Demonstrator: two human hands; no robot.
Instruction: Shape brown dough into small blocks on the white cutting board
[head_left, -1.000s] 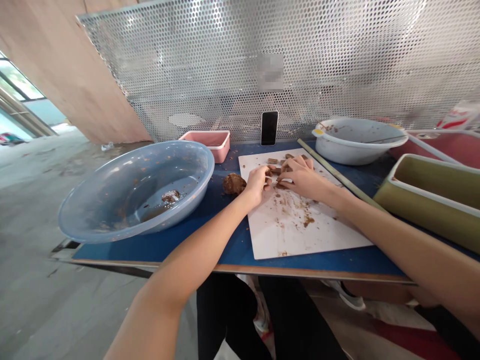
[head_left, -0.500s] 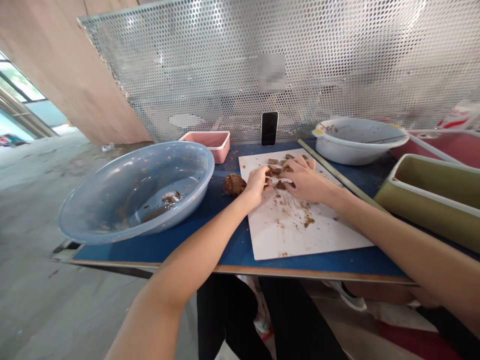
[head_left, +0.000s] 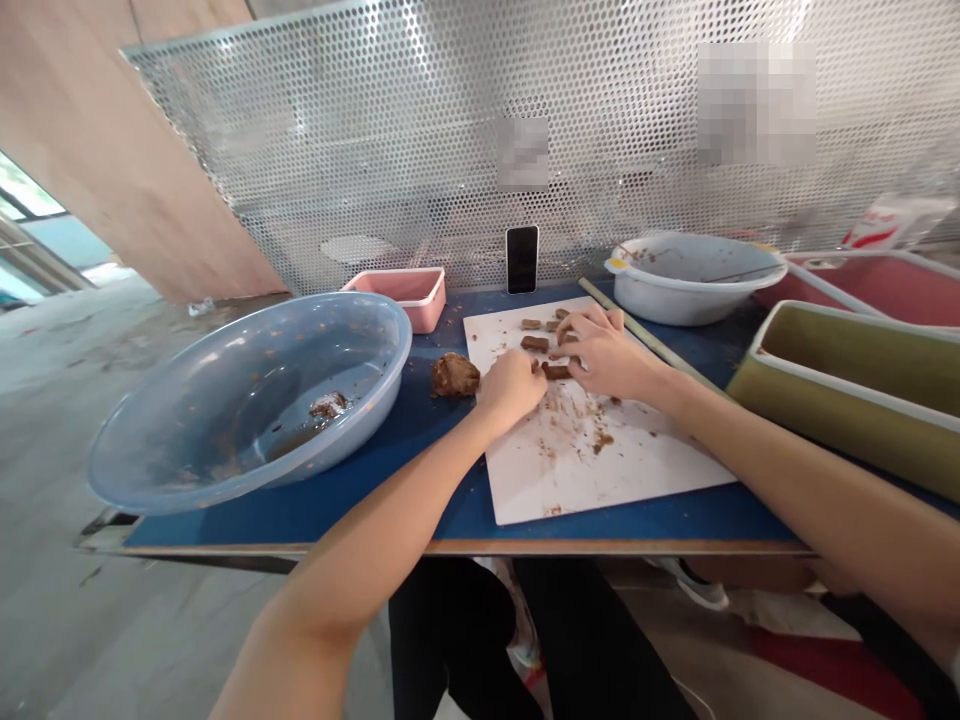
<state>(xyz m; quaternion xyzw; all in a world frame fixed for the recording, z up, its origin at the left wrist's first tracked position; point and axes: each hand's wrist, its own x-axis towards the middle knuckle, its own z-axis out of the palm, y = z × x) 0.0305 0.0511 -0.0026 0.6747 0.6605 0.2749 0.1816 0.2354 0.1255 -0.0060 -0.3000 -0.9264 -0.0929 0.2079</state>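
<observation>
A short, dark brown clay-like roll (head_left: 556,371) lies low over the white board (head_left: 547,480), between my two hands. My left hand (head_left: 515,385) is closed, its curled fingertips at the roll's left end. Bent over the roll's right end is my right hand (head_left: 607,358), with thumb and fingers gripping there. Behind the hands, several similar brown pieces lie on the board, among them a thicker piece (head_left: 534,343) and a thinner one (head_left: 531,324). Part of this group is hidden by my right fingers. A larger brown lump (head_left: 454,375) rests just left of my left hand, by the board's edge.
A big blue basin (head_left: 247,400) with brown residue stands left. Behind are a pink box (head_left: 420,300) and an upright phone (head_left: 522,260). To the right lie a pale stick (head_left: 660,345), a white basin (head_left: 690,300), a green trough (head_left: 847,400) and a pink trough (head_left: 885,290).
My left hand has come slightly down toward me and curled tighter. The hands now meet at one roll, and more of the pieces behind show. The view has shifted slightly.
</observation>
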